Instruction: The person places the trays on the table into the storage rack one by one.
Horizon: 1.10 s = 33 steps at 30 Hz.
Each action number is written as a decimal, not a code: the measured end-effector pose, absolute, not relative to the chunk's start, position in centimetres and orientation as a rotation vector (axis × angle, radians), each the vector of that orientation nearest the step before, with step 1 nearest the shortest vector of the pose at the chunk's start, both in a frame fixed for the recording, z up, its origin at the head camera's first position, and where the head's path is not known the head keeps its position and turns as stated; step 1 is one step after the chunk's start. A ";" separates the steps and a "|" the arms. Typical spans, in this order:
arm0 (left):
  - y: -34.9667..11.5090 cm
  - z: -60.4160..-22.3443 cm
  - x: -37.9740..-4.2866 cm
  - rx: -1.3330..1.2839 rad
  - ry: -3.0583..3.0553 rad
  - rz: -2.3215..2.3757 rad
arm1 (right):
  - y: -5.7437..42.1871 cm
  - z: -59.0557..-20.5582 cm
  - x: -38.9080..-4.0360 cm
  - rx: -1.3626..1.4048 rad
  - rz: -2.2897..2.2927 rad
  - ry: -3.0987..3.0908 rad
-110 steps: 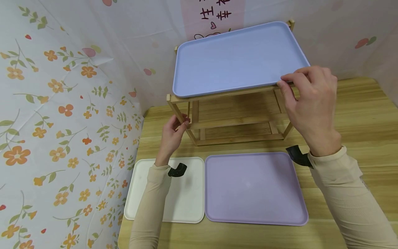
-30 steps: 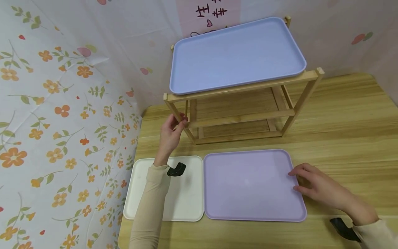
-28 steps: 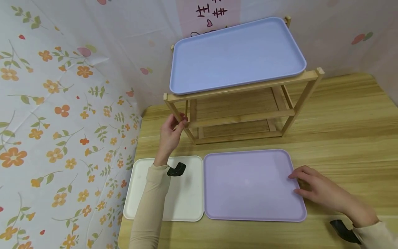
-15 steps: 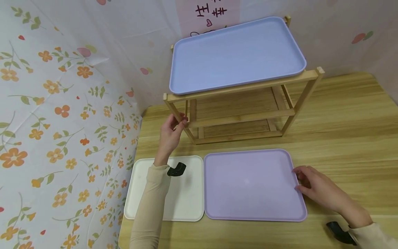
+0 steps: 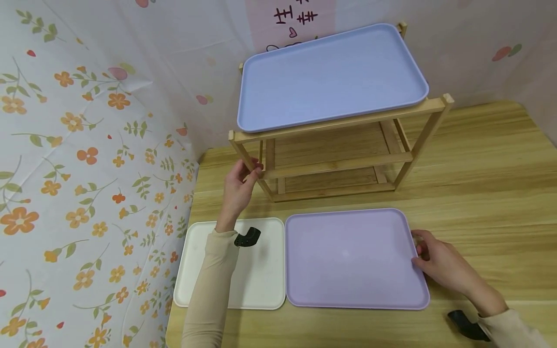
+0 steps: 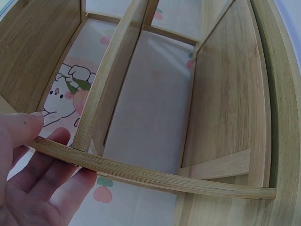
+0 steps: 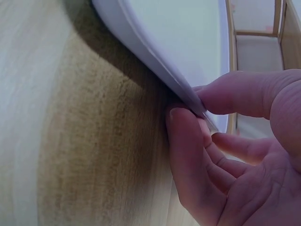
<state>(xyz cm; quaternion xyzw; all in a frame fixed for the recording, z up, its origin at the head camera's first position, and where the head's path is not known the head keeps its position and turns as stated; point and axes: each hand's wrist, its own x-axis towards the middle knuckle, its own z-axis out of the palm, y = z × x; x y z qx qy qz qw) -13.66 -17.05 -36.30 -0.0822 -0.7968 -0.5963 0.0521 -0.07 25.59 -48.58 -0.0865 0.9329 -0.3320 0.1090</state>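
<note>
Lifting the lilac tray [image 5: 352, 258] at lower centre.
My right hand [image 5: 439, 263] pinched its edge; left hand [image 5: 238, 186] gripped the rack [image 5: 339, 166]; next, I judged, a level lift.

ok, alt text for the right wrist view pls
Close-up of the right hand pinching the thin rim of the purple tray, thumb on top and fingers beneath, lifting that edge slightly off the wooden table. Part of the bamboo rack shows at the upper right.

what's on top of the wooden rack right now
A light blue tray lies flat on the top shelf of the wooden rack and holds nothing. It covers most of that shelf, so anything beneath it cannot be seen.
</note>
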 end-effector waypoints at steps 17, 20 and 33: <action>-17.0 -36.4 -13.8 -0.252 -2.419 -1.823 | 25.8 -48.7 0.0 -0.135 -1.191 2.562; -17.2 -37.1 -14.1 -0.243 -2.404 -1.838 | 25.9 -48.8 0.1 -0.091 -1.293 2.461; -18.0 -39.2 -15.0 -0.278 -2.389 -1.787 | 26.6 -48.8 -0.3 -0.006 -1.548 2.094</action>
